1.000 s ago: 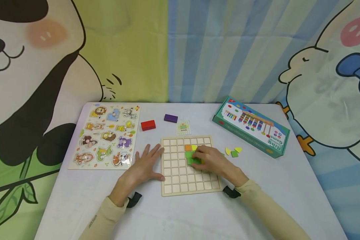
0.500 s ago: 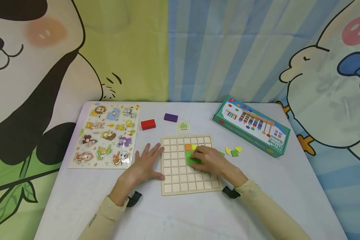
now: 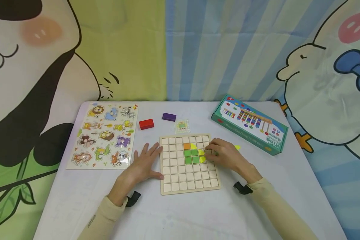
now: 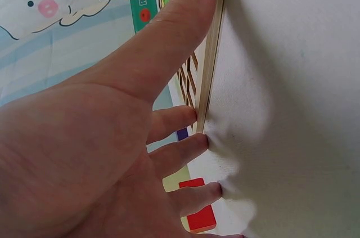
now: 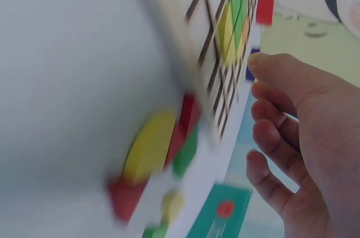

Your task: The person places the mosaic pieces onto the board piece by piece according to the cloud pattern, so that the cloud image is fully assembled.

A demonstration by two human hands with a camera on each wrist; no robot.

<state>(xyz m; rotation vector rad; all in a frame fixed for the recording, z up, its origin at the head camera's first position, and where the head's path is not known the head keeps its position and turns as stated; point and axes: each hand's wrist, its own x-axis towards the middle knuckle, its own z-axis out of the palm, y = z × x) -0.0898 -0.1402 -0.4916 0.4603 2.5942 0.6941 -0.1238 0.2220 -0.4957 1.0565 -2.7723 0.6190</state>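
The left hand (image 3: 142,164) lay flat on the bench, fingers spread, thumb and fingertips against the left edge of the grid board (image 3: 180,180), steadying it. Green tiles (image 3: 191,156) sat mid-board. The right hand (image 3: 226,154), fingers loosely curled and empty, hovered over the board's right edge; fetching a loose tile (image 3: 237,147) appeared next.

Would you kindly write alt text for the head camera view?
A person's left hand lies flat against a wooden grid board on a white table, while the right hand hovers at its right edge beside green, orange and yellow tiles. An animal puzzle lies left, a green box right.
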